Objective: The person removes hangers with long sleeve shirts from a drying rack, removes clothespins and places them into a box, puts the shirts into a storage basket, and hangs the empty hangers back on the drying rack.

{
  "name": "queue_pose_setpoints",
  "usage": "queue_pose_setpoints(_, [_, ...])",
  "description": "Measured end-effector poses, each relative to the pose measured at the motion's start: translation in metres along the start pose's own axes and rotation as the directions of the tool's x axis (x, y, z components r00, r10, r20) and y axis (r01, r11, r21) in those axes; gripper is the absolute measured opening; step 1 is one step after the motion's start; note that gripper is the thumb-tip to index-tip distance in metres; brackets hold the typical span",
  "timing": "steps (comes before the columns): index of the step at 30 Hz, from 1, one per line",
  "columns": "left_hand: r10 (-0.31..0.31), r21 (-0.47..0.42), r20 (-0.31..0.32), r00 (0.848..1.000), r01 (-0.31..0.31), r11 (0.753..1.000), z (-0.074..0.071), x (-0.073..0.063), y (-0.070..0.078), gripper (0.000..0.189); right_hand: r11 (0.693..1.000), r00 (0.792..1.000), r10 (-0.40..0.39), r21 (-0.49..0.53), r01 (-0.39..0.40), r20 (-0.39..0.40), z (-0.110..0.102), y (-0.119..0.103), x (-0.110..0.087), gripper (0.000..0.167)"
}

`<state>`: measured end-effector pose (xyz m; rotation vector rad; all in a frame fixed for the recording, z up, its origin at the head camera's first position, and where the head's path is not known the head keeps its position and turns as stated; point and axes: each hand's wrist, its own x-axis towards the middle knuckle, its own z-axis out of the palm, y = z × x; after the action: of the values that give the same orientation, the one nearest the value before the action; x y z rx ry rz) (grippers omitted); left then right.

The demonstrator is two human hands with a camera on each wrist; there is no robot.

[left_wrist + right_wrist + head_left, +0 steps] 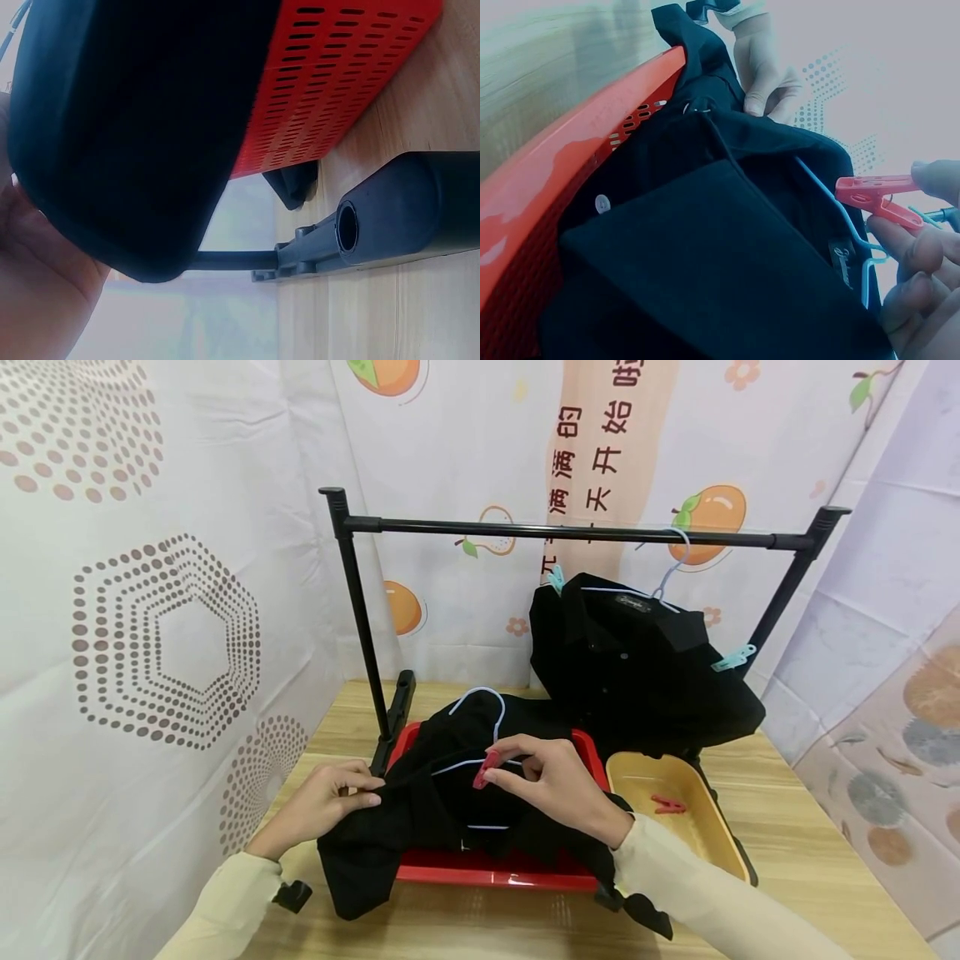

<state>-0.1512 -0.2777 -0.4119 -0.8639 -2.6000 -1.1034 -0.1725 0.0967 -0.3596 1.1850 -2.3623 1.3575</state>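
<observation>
A black shirt (pixel 412 810) with a light-blue hanger (pixel 501 714) inside its collar lies over a red basket (pixel 495 878). My left hand (pixel 330 797) pinches the shirt near its left shoulder between thumb and fingers. Above the collar, my right hand (pixel 558 781) holds a red clothespin (pixel 874 193) between thumb and fingers. In the right wrist view the clothespin's nose points towards the hanger's arm, apart from the cloth. The left wrist view shows black cloth (pixel 150 135) hanging beside the perforated basket wall, hiding my left fingertips.
Behind the basket stands a black rack (pixel 525 531). On its right side hangs another black shirt (pixel 637 668) on a hanger, with a turquoise clothespin (pixel 735 658) at each shoulder. A yellow tray (pixel 723 827) to the right holds a red clothespin (pixel 669 805).
</observation>
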Motion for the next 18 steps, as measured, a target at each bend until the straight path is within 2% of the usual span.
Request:
queue_pose_setpoints(12, [0.004, 0.001, 0.003, 1.000, -0.004, 1.000, 0.000, 0.000, -0.001, 0.020, 0.999, 0.999, 0.043, -0.028, -0.044, -0.027, -0.011, 0.004, -0.010, 0.024])
queue_pose_setpoints(18, [0.010, 0.000, -0.003, 1.000, -0.010, 1.000, 0.000, 0.000, -0.003, 0.019, 0.999, 0.998, 0.046, 0.002, -0.046, -0.050, -0.015, 0.008, -0.014, 0.023])
